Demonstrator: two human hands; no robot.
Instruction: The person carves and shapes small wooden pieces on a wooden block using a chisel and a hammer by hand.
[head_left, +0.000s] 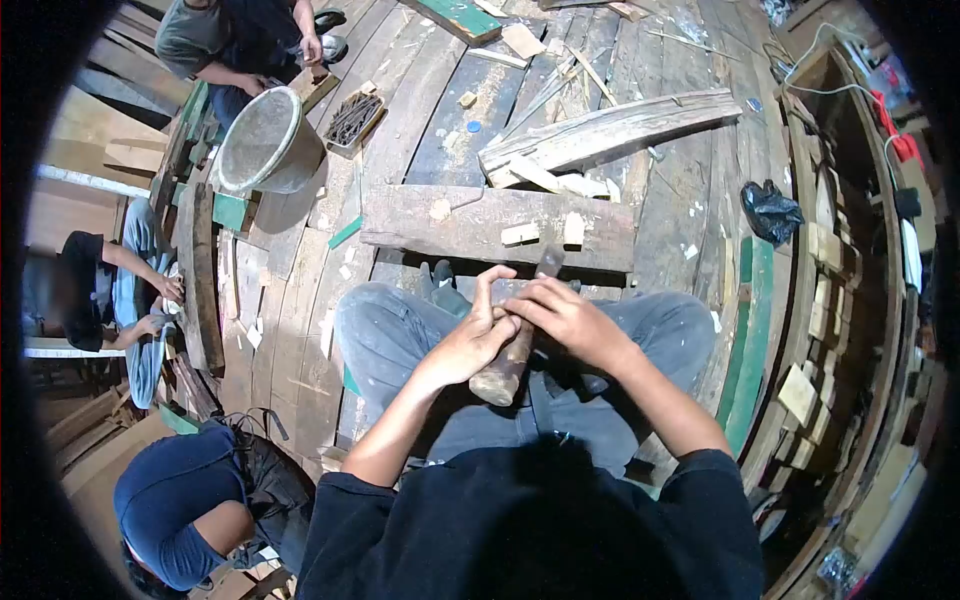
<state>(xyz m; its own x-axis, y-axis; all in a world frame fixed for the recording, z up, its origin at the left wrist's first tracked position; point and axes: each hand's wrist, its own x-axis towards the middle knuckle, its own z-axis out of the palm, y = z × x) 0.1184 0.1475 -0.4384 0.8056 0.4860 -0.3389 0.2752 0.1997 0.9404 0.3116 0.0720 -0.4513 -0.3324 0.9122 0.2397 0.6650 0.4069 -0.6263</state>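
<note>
Taking the hands as the dial's centre: at nine o'clock, has a seated co-worker (85, 290) in dark top, with heavy timber (200, 280) standing between. At eight, has another co-worker (180, 505), bent over, in blue shirt. Between ten and eleven, shows a third co-worker (215, 45), with hands at a wooden block (314, 86). Just below, at ten, has a bucket (265, 145) with pale, stained inside; at eleven, beside it, an open box of dark nails (354, 120).

Sits on the plank floor, knees spread. Rests the left hand (465, 348) against the near side of a club-shaped piece of wood (497, 381), with index finger raised and bent, the others partly curled; cannot tell how firmly. Has the wood centrally above the lap, thick end toward the body, narrower end pointing to twelve. Directly beyond, has a wide board (430, 222) bearing two small wood pieces (573, 229). Curls the fingers of the right hand (568, 318) over the wood, grasping the upper part.

At one, has a rough split beam (615, 130); just past three, a green-painted board (745, 345); between two and three, a black plastic bag (771, 211); farthest right, a row of small wood blocks (825, 245).
</note>
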